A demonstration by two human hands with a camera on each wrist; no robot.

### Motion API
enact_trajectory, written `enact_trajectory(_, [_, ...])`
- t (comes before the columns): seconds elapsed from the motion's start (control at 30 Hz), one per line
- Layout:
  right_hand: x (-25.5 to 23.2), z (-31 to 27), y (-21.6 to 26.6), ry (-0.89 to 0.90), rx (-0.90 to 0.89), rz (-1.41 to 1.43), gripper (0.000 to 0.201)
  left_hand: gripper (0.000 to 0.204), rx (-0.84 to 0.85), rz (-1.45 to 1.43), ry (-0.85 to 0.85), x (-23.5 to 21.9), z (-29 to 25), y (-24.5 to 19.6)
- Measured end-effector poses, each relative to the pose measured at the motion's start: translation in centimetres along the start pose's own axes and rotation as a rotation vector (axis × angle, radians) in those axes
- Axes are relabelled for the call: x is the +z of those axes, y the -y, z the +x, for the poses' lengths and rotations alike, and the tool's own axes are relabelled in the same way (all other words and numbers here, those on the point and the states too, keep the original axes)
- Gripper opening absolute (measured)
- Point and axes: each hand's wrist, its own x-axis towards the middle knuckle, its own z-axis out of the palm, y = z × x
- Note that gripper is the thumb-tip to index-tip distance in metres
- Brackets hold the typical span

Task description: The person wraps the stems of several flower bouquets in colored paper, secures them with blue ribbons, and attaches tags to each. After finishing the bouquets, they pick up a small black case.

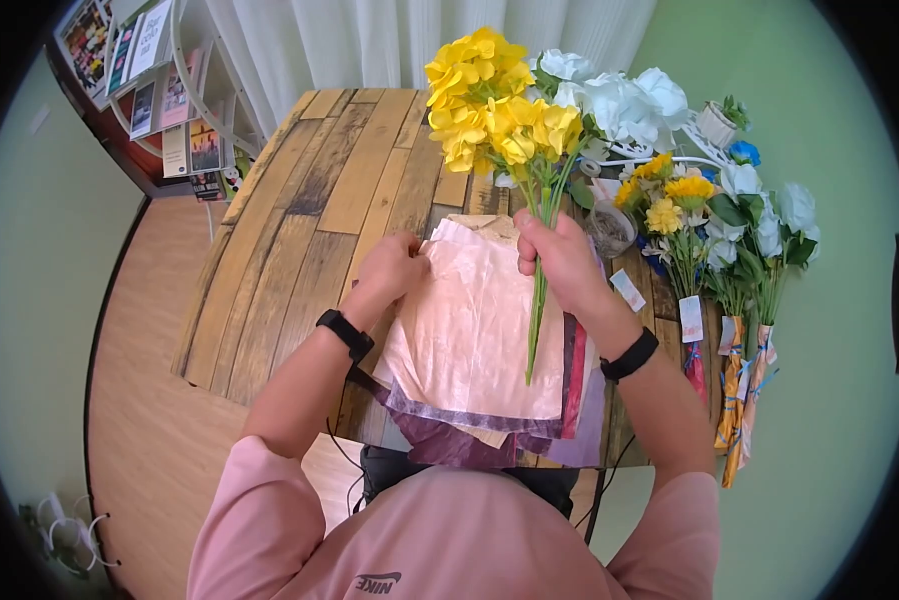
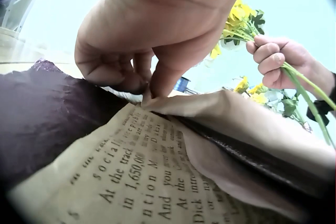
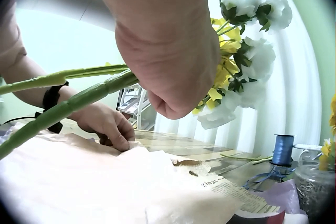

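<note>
Jar [image 1: 612, 230] nr R hand [image 1: 561, 260], bouquets [image 1: 666, 216] w/ tags [image 1: 691, 319]

A white curtain [image 1: 389, 45] hangs beside a rack [image 1: 176, 48] holding, apparently, magazines [image 1: 205, 146].

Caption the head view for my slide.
Right grip holds yellow flowers by the stems over pink paper on a table, left grip pinching the paper's edge.
</note>
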Motion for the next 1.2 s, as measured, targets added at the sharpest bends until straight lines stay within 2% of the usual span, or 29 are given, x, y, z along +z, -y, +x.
enact_trajectory(0.07, [-0.3,-0.3,0.1,0.027,0.014,-0.047,0.017,0.035,-0.097,-0.086,0.039,0.0,0.6,0.1])
enact_trajectory(0.1, [-0.5,-0.3,0.0,0.021,0.015,-0.045,0.017,0.035,-0.094,-0.084,0.044,0.2,0.6,0.3])
enact_trajectory(0.17, [-0.9,-0.2,-0.5,0.028,-0.019,-0.066,0.018,0.027,0.145,0.078,-0.234,0.2,0.0,0.5])
enact_trajectory(0.2, [-1.0,-0.2,-0.5,0.022,-0.019,-0.063,0.018,0.027,0.149,0.081,-0.229,0.0,-0.1,0.7])
enact_trajectory(0.27, [-1.1,-0.3,-0.3,0.023,-0.038,-0.038,0.019,0.016,0.197,-0.388,-0.194,-0.7,-0.5,0.4])
enact_trajectory(0.3, [-1.2,-0.4,-0.2,0.017,-0.035,-0.039,0.019,0.016,0.198,-0.390,-0.188,-0.6,-0.7,-0.1])
enact_trajectory(0.37, [-1.2,-0.4,0.1,0.035,-0.010,-0.018,0.018,0.011,-0.133,-1.169,0.004,-1.3,-1.8,-2.7])
enact_trajectory(0.43, [-1.0,-0.3,0.2,0.042,-0.013,0.006,0.018,0.015,-0.143,-1.196,0.025,-0.3,-1.0,-1.1])
enact_trajectory(0.5, [-0.7,-0.2,0.3,0.053,-0.021,0.027,0.017,0.027,-0.161,-1.073,0.285,0.5,-0.5,0.0])
enact_trajectory(0.53, [-0.3,-0.2,0.3,0.020,-0.015,0.035,0.018,0.037,-0.308,-1.018,0.246,0.2,-1.6,-1.1])
enact_trajectory(0.63, [0.2,0.1,-0.6,-0.002,0.005,0.046,0.021,0.037,-0.296,-1.074,0.265,0.6,-2.5,-0.2])
enact_trajectory(0.67, [0.2,0.2,-1.1,0.015,0.019,0.045,0.021,0.037,-0.321,-1.065,0.192,1.0,-2.5,0.1])
enact_trajectory(0.8, [0.7,0.6,-2.4,0.004,0.053,0.025,0.021,0.031,-0.313,-1.166,0.106,1.6,-2.2,1.4])
enact_trajectory(0.87, [0.6,0.5,-2.8,0.023,0.059,0.030,0.019,0.029,-0.364,-1.358,0.186,1.5,-2.3,1.7])
enact_trajectory(0.9, [0.8,0.5,-3.1,0.024,0.059,0.027,0.019,0.029,-0.364,-1.360,0.186,1.7,-2.6,1.7])
enact_trajectory(0.97, [1.1,0.5,-3.4,-0.050,0.082,0.079,0.018,0.026,-0.421,-1.117,0.266,1.2,-4.6,-0.6])
enact_trajectory(1.0, [1.1,0.5,-3.6,-0.053,0.084,0.077,0.018,0.028,-0.344,-1.076,0.290,1.6,-5.0,-0.4])
enact_trajectory(1.03, [1.1,0.6,-3.7,-0.068,0.079,0.060,0.017,0.028,-0.347,-1.078,0.292,2.1,-5.0,-0.2])
enact_trajectory(1.1, [1.0,0.8,-4.3,-0.080,0.076,0.041,0.016,0.030,-0.179,-1.045,0.213,2.8,-4.7,0.4])
enact_trajectory(1.2, [0.9,1.2,-5.3,-0.066,0.074,0.058,0.014,0.032,-0.212,-1.106,0.126,2.7,-4.5,0.9])
